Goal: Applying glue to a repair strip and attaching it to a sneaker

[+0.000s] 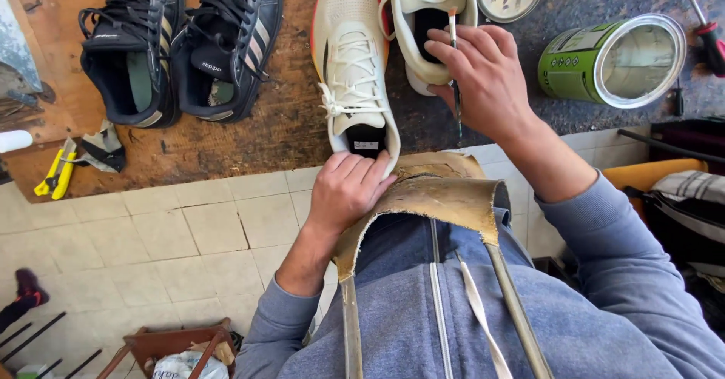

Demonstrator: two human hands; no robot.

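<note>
My left hand (349,190) presses down on the heel of the white shoe (351,69) lying on the worktop (249,134) so it stays put, and my right hand (483,77) grips a thin brush (455,62) over the other white shoe (427,24).

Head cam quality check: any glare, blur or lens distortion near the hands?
Head view: even, soft daylight with faint shadows; mild sheen on the open green metal tin, nothing blown out. Left hand on the heel of the white lace-up trainer and right hand with its thin brush are sharp. Wide-angle bending shows at the edges, along the pale floor tiles.
</note>
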